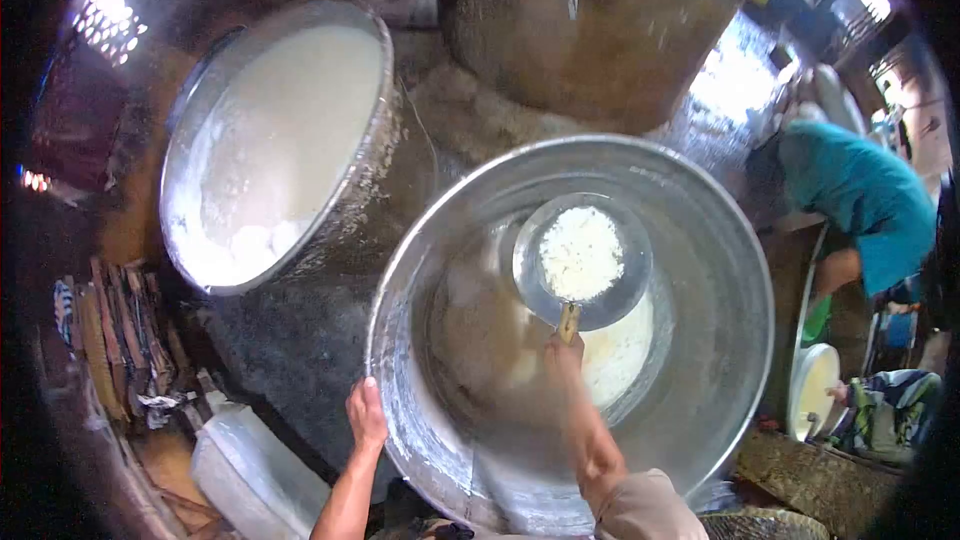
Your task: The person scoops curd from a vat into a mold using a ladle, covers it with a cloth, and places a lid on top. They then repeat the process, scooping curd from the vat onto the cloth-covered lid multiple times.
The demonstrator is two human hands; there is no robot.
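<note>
While my left hand (367,412) grips the near rim of the big metal basin (720,240), fingers curled over its edge, my right hand (566,352) reaches down inside it and holds the handle of a scoop (583,260), fingers clamped around that handle. The scoop sits just beyond my right fingers, tilted toward me, with a heap of white curd (580,252) in its bowl. Below the scoop, at the bottom of the basin, lies a shallow pool of pale liquid (620,350), just to the right of my right fingers. Beyond my left fingers and to their left stands a second tub (375,140), filled with milky white liquid and some lumps near its closer edge. Far beyond both hands is a large brown vessel (600,40). Off to the right of my right fingers, well apart, a person in a teal shirt (860,200) bends over
</note>
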